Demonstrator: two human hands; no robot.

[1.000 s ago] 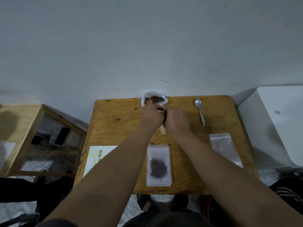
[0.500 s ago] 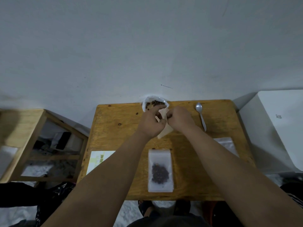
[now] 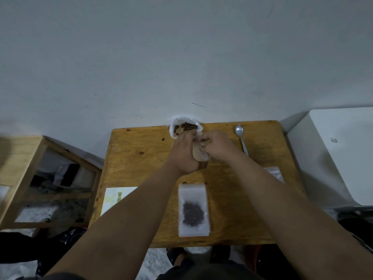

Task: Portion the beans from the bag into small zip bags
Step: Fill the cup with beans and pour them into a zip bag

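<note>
Clear, limp zip bag (image 3: 198, 157) pinched in fingers (image 3: 189, 138) of left hand (image 3: 184, 157), right hand (image 3: 217, 146)

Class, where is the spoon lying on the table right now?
In the head view, the spoon lies at the far right of the wooden table, just right of the right hand, untouched.
</note>
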